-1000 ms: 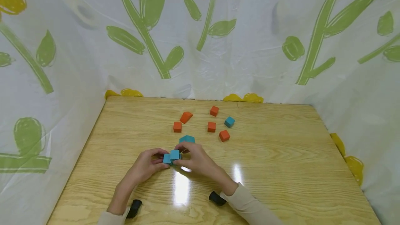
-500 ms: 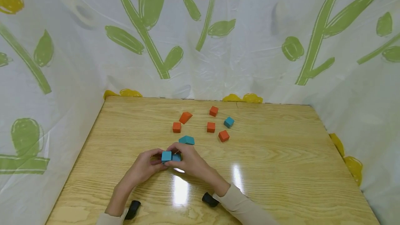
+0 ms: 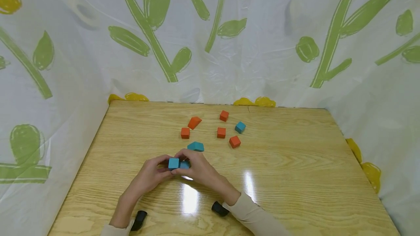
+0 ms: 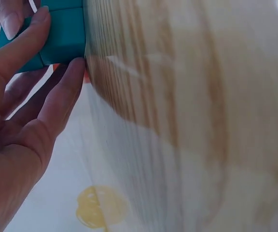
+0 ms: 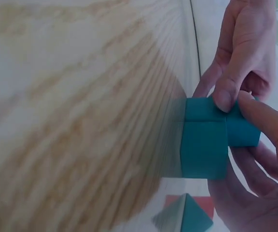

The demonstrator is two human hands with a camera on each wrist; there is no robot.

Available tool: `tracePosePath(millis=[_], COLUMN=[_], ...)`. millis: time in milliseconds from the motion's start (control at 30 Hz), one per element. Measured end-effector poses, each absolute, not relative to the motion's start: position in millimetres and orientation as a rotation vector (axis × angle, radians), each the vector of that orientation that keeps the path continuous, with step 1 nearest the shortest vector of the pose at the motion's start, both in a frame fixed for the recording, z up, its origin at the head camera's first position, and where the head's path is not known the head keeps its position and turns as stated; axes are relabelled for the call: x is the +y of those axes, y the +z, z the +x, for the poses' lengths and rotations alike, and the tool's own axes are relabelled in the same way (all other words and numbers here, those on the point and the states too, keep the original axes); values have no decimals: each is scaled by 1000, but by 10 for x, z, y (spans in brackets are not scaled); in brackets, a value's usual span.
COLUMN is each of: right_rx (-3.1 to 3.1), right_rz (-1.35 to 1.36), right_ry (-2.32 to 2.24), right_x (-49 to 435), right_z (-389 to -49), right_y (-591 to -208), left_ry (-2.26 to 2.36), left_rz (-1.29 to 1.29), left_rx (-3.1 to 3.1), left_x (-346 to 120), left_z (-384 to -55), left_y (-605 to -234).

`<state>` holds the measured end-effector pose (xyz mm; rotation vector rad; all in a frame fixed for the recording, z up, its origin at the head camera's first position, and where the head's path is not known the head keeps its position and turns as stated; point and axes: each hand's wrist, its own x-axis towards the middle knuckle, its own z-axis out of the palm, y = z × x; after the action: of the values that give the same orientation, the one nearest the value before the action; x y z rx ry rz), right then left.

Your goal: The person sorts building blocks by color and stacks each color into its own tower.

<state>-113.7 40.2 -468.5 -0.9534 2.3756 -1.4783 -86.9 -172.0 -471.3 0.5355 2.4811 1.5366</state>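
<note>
Small blue cubes stand stacked between the two hands. The upper cube [image 3: 174, 163] sits on the left one of two lower cubes; the right lower cube [image 3: 185, 165] shows beside it. My right hand [image 3: 203, 170] pinches the upper cube, its thumb [image 5: 264, 113] on the near side and fingers behind. My left hand [image 3: 152, 173] grips the left lower cube [image 4: 65, 36] between thumb and fingers, low at the tabletop. In the right wrist view, the left thumb lies close to the seam between upper and lower cubes. The head view hides the left lower cube.
A blue wedge-shaped block [image 3: 196, 146] lies just behind the hands. Farther back are several red cubes [image 3: 221, 133], a red wedge-shaped block [image 3: 194, 122] and one blue cube [image 3: 240, 127]. A flower-patterned cloth [image 3: 256, 46] rises around the wooden table [image 3: 288, 163].
My right hand has moved left with the upper cube, from between the lower cubes to over the left one. During the last half second both hands have stayed nearly still.
</note>
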Motion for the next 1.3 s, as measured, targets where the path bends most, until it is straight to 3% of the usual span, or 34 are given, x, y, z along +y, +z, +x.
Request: tracePosePath(millis=[433, 1300], right_rx=[2403, 2640], right_rz=[-1092, -1098], right_ry=[-1455, -1374], right_x=[672, 1306], right_z=[-1280, -1607], right_y=[-4627, -4490], left_ry=[1614, 1589], left_rz=[517, 394], left_rx=[2412, 2435], left_x=[-1720, -1692], left_z=[-845, -852], left_y=[-4707, -4698])
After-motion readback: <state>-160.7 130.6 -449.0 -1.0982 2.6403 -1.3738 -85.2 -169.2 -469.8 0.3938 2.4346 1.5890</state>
